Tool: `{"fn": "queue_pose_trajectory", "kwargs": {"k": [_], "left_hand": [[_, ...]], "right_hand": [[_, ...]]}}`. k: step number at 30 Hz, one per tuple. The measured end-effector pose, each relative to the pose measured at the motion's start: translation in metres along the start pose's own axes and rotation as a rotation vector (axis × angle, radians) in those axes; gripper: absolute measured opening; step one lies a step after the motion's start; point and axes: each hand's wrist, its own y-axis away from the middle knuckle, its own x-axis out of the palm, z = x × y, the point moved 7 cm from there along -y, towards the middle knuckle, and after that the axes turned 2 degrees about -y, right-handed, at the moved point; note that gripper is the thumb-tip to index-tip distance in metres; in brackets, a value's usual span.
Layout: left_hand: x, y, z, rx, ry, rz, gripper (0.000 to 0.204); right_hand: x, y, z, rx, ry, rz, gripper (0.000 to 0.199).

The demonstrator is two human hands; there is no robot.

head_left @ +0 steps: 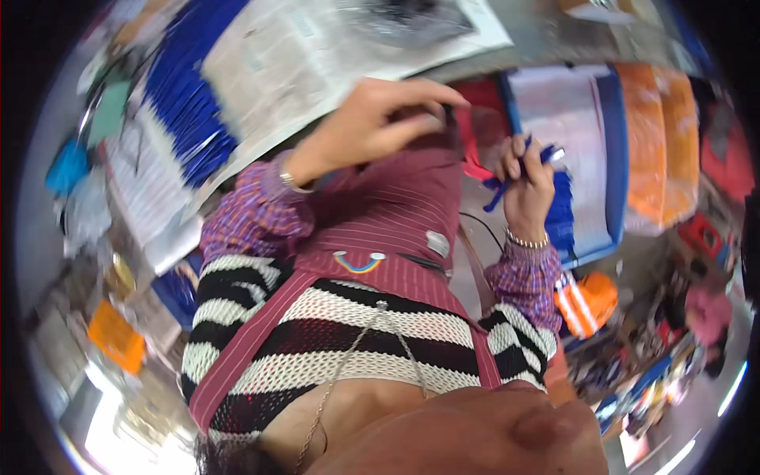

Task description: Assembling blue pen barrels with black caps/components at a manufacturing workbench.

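My left hand (388,119) hovers near the table's front edge, somewhat blurred, with forefinger and thumb apart and nothing visible between them. A red ribbon (471,146) hangs just beside its fingertips; I cannot tell whether they touch it. My right hand (526,174) is closed on a dark blue strip (495,194), whose ends stick out around the fingers. A small shiny metal part (558,154) shows at that hand, its kind unclear. Below the right hand, more blue strips (562,210) lie at the near side of a blue tray (616,158) lined with white.
A large bundle of blue strips (186,119) lies at the left of the table on pale sheeting (273,67). A clear plastic bag (408,24) sits farther back. Orange plastic-wrapped bundles (653,146) stand right of the tray. A person in pink (707,317) is at the far right.
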Motion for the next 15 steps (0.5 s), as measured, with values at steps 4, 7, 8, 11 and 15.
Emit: {"fn": "queue_pose_trajectory", "kwargs": {"k": [4, 7, 8, 11, 15], "left_hand": [[-0.04, -0.011, -0.012, 0.033, -0.177, -0.175, 0.025], [-0.067, -0.031, -0.018, 0.266, -0.478, -0.359, 0.02], [-0.072, -0.04, -0.014, 0.204, -0.5, -0.418, 0.015], [-0.093, -0.049, 0.024, 0.013, -0.642, -0.46, 0.016], [-0.079, -0.054, 0.029, 0.059, -0.8, -0.365, 0.022]], "right_hand": [[-0.038, -0.002, 0.019, -0.147, -0.047, -0.022, 0.029], [-0.085, 0.015, 0.045, -0.24, 0.127, -0.117, 0.022], [-0.105, 0.024, 0.053, -0.257, 0.257, -0.22, 0.017], [-0.144, 0.028, 0.061, -0.335, 1.05, -0.36, 0.016], [-0.163, 0.025, 0.044, -0.24, 1.643, -0.143, 0.027]]}}
